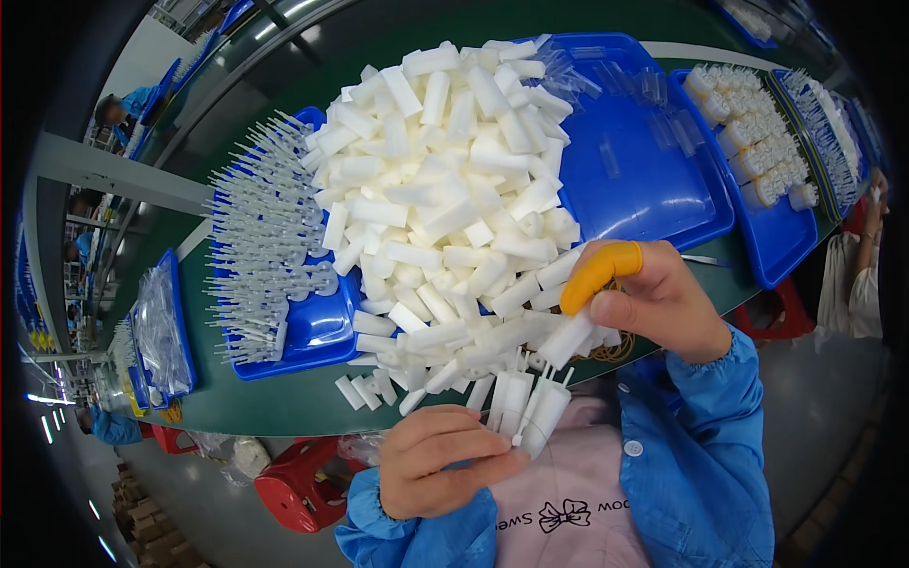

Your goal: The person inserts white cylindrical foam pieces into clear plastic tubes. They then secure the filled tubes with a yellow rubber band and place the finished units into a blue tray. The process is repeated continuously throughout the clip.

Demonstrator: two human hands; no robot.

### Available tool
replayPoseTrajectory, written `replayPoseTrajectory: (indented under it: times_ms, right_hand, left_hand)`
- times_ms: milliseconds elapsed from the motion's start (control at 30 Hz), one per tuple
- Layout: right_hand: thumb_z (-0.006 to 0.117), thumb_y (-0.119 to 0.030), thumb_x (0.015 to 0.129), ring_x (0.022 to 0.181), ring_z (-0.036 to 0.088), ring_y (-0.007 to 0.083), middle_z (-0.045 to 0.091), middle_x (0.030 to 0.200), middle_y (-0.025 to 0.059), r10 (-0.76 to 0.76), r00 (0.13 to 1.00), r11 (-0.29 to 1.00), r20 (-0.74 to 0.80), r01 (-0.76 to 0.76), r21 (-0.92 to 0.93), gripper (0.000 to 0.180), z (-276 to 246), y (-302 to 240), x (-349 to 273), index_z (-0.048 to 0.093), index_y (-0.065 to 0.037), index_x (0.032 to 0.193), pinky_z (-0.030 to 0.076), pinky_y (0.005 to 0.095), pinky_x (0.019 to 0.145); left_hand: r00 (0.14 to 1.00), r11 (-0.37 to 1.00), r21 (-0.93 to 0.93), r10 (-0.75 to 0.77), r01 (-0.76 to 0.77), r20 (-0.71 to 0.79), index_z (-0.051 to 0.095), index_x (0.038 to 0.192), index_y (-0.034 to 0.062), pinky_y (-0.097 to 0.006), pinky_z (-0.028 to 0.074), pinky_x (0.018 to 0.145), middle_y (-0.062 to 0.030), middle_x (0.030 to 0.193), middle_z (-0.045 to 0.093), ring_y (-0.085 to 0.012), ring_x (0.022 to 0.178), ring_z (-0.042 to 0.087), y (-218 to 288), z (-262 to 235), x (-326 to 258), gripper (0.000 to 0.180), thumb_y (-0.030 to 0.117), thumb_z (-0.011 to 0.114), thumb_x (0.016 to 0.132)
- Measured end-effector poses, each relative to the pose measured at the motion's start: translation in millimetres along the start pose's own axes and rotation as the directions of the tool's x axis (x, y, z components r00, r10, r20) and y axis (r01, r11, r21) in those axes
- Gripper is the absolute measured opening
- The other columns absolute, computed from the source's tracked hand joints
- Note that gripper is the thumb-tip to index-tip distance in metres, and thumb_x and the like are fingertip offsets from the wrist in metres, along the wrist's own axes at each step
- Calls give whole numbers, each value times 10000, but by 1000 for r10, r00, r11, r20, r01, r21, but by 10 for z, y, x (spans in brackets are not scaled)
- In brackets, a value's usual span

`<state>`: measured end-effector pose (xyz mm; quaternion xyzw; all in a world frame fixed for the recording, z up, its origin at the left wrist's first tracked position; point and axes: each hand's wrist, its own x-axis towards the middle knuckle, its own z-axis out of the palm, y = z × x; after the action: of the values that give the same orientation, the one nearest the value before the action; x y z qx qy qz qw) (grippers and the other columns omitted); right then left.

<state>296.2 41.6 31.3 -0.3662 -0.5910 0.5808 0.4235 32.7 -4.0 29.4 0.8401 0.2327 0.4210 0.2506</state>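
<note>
My left hand is closed round the lower end of a small bunch of translucent plastic tubes. White foam fills the tubes, and thin rods stand up from their tops. Just above them, my right hand pinches a white foam cylinder between thumb and index finger. A yellow finger cot covers that index finger. The foam cylinder's lower end is close to the rods; I cannot tell whether they touch. Beyond both hands rises a large heap of white foam cylinders, some loose near the table edge.
Left of the heap, a blue tray carries rows of translucent stemmed plastic parts. Clear tubes lie in a blue tray on the right. Farther right, another blue tray holds bundled pieces. A red stool stands below the green table.
</note>
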Motion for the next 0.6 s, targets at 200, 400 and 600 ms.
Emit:
replayPoseTrajectory:
  times_ms: [200,400,600]
  right_hand:
    - [604,-145,881,807,552,91,642,889,32,131,986,972,105,-149,182,161,-71,-38,-16,648,-6,950,429,225,744]
    - [668,-166,834,797,566,92,640,828,35,108,984,988,141,-91,-125,175,-99,-95,-6,651,-20,930,440,233,717]
    - [672,-187,821,759,562,132,638,809,49,86,968,994,235,-66,-88,174,-99,-104,-23,645,-20,863,433,261,696]
  left_hand:
    - [996,997,43,67,-69,52,733,768,120,-305,539,637,-33,835,646,-168,721,582,32,-6,40,225,64,707,552]
    - [988,985,113,116,-127,104,731,768,118,-287,530,622,-29,815,643,-169,712,581,8,49,107,233,94,683,541]
    - [987,986,117,104,-118,119,734,757,112,-285,519,599,-28,804,638,-173,702,584,17,74,157,236,98,672,530]
